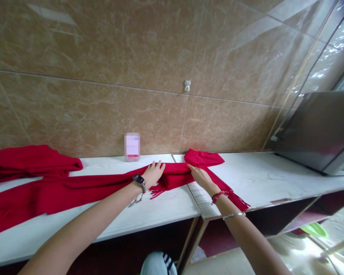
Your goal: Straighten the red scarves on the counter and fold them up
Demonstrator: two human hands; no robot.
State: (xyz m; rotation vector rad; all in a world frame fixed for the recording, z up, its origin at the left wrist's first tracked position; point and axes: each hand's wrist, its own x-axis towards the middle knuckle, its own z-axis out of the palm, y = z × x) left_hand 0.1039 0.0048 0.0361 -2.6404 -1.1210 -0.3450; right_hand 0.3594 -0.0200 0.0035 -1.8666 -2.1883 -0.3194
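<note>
A long red scarf with fringed ends lies stretched along a white table. My left hand rests flat on the scarf near its middle, fingers stretched out. My right hand lies on the scarf just to the right, fingers closed on a fold of the red cloth. One fringed end hangs over the table's front edge beside my right wrist. A folded part of the scarf sits behind my right hand.
More red cloth is bunched at the far left against the tiled wall. A small pink box stands at the wall behind my hands. A dark slanted panel sits at the right. A green object lies below the table.
</note>
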